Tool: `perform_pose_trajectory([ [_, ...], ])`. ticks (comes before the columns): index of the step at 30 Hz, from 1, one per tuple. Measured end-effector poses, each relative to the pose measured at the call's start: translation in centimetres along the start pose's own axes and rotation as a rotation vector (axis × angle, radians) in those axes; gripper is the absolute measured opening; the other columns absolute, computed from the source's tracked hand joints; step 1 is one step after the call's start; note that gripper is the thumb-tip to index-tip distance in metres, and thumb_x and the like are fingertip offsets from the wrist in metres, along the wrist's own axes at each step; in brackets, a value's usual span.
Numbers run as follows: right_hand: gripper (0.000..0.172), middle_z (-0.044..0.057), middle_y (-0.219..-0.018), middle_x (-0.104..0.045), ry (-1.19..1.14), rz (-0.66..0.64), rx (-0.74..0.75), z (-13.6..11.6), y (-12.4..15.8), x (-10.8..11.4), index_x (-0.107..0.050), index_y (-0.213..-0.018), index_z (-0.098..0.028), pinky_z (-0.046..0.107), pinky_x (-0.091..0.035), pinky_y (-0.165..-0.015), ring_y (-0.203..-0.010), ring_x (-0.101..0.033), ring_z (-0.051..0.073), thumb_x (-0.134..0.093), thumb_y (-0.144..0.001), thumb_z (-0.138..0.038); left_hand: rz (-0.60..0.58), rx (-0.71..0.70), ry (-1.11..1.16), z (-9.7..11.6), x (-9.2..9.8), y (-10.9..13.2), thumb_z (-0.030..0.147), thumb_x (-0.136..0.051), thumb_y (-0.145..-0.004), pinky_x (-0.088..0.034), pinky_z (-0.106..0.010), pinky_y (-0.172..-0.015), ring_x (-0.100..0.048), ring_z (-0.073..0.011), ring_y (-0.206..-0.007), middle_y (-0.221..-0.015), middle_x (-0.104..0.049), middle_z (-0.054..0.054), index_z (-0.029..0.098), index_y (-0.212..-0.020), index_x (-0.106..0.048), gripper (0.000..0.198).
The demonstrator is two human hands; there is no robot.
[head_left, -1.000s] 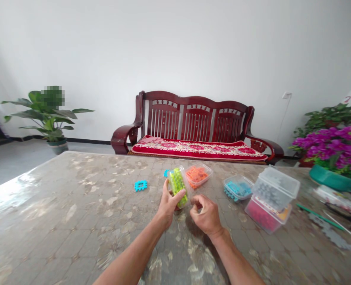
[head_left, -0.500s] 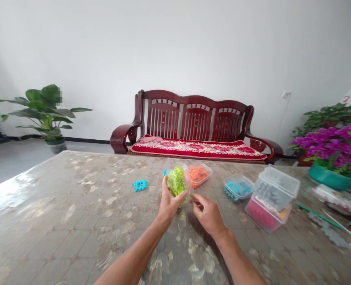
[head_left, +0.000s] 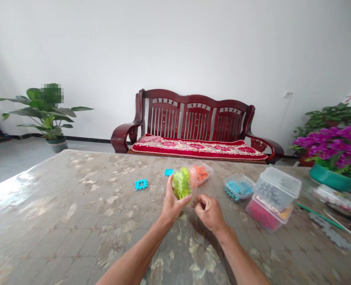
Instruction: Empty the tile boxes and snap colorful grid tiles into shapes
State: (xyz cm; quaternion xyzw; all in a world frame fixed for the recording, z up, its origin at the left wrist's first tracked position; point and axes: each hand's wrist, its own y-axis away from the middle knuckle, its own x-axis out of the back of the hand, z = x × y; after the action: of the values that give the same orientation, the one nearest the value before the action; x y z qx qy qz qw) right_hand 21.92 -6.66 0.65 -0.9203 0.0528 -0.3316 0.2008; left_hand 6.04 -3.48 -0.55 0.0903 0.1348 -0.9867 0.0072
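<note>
My left hand [head_left: 173, 204] is wrapped round a clear plastic box [head_left: 181, 183] of yellow-green toy pieces, tilted on its side above the table. At the box's right side shows its clear lid [head_left: 194, 180]. The fingers of my right hand [head_left: 209, 211] are closed in a pinch at the lid's lower edge. Two flat blue interlocking pieces lie to the left: a notched square with a hole [head_left: 141, 184], and a smaller-looking one [head_left: 168, 172] behind the box. Just beyond, partly hidden by the lid, stands a clear box of orange pieces [head_left: 201, 173].
To the right stand a clear box of blue pieces [head_left: 238, 187] and a grey-filled box [head_left: 275, 188] stacked on a pink-filled box [head_left: 266, 213]. A green stick [head_left: 319, 215] and a teal flowerpot [head_left: 331, 178] are at the far right. A wooden bench [head_left: 195, 118] stands behind the patterned table [head_left: 74, 221].
Both hands and the green-filled box have shifted slightly right. The blue piece behind the box now shows more fully.
</note>
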Motion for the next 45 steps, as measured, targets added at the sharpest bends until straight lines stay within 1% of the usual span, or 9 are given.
perform_pose_trajectory([
  [4,0.013,-0.003,-0.059,-0.061,-0.054,-0.025,0.009,0.3,-0.1,-0.2,-0.059,-0.065,-0.019,0.02,-0.038,-0.054,-0.054,-0.051,0.012,-0.047,-0.068,-0.016,-0.045,0.104,0.028,1.0,0.3,-0.2,0.041,-0.086,-0.061,-0.047,-0.038,-0.099,-0.055,-0.0287,-0.119,-0.13,-0.055,-0.012,0.021,-0.153,-0.021,0.114],
  [11,0.01,-0.005,-0.057,-0.053,0.006,-0.054,0.046,0.2,-0.3,0.0,-0.054,-0.066,-0.021,0.021,-0.035,-0.054,-0.054,-0.046,0.011,-0.045,-0.067,-0.017,-0.142,0.165,0.103,2.6,0.9,-0.4,0.038,-0.089,-0.057,-0.051,-0.038,-0.094,-0.058,-0.029,-0.115,-0.127,-0.059,-0.013,0.022,-0.155,-0.018,0.123],
  [17,0.011,-0.003,-0.059,-0.056,-0.029,0.06,0.0,2.7,-0.7,1.4,-0.052,-0.069,-0.022,0.023,-0.039,-0.056,-0.057,-0.053,0.014,-0.042,-0.064,-0.019,-0.303,0.361,0.299,3.3,2.0,-0.4,0.04,-0.086,-0.062,-0.056,-0.041,-0.084,-0.065,-0.0289,-0.105,-0.128,-0.06,-0.014,0.028,-0.157,-0.016,0.119],
  [24,0.019,-0.001,-0.07,-0.066,0.105,0.077,-0.049,1.9,0.3,-0.3,-0.059,-0.08,-0.022,0.023,-0.042,-0.06,-0.063,-0.061,0.016,-0.045,-0.07,-0.015,-0.242,0.352,0.224,2.7,1.6,-0.8,0.038,-0.088,-0.06,-0.056,-0.04,-0.085,-0.065,-0.0274,-0.104,-0.123,-0.06,-0.013,0.026,-0.157,-0.01,0.124],
  [27,0.022,0.0,-0.074,-0.069,0.167,0.15,-0.034,1.6,0.5,-0.9,-0.062,-0.082,-0.023,0.023,-0.044,-0.063,-0.065,-0.064,0.016,-0.045,-0.071,-0.013,-0.173,0.253,0.126,2.0,1.9,-1.2,0.04,-0.087,-0.06,-0.054,-0.041,-0.089,-0.064,-0.0275,-0.106,-0.121,-0.061,-0.012,0.024,-0.157,-0.011,0.125],
  [32,0.025,0.001,-0.076,-0.072,0.181,0.225,-0.033,2.3,0.3,-1.2,-0.063,-0.084,-0.023,0.024,-0.047,-0.065,-0.066,-0.066,0.016,-0.045,-0.071,-0.013,0.009,-0.035,-0.22,0.8,3.0,-2.0,0.039,-0.088,-0.055,-0.041,-0.047,-0.106,-0.053,-0.031,-0.121,-0.128,-0.055,-0.011,0.021,-0.154,-0.025,0.118],
  [38,0.028,0.002,-0.081,-0.075,0.159,0.287,-0.098,2.8,0.1,-1.3,-0.065,-0.09,-0.023,0.025,-0.049,-0.069,-0.07,-0.068,0.017,-0.045,-0.071,-0.015,0.029,-0.388,-0.535,1.4,3.6,-2.1,0.031,-0.082,-0.066,-0.038,-0.051,-0.111,-0.043,-0.0324,-0.132,-0.141,-0.045,-0.013,0.026,-0.153,-0.027,0.103],
  [41,0.028,0.002,-0.081,-0.075,0.139,0.311,-0.116,2.8,0.1,-1.2,-0.065,-0.092,-0.023,0.026,-0.049,-0.068,-0.068,-0.068,0.017,-0.045,-0.073,-0.017,0.096,-0.582,-0.677,1.8,4.0,-2.2,0.031,-0.08,-0.071,-0.033,-0.053,-0.114,-0.041,-0.0335,-0.135,-0.142,-0.045,-0.015,0.024,-0.151,-0.031,0.094],
  [45,0.032,0.002,-0.08,-0.075,0.123,0.347,-0.098,2.8,0.1,-1.1,-0.065,-0.096,-0.021,0.026,-0.05,-0.067,-0.067,-0.067,0.017,-0.045,-0.072,-0.017,0.229,-0.614,-0.666,2.4,4.5,-2.6,0.035,-0.081,-0.07,-0.03,-0.054,-0.116,-0.039,-0.0345,-0.137,-0.143,-0.044,-0.016,0.023,-0.15,-0.033,0.094],
])
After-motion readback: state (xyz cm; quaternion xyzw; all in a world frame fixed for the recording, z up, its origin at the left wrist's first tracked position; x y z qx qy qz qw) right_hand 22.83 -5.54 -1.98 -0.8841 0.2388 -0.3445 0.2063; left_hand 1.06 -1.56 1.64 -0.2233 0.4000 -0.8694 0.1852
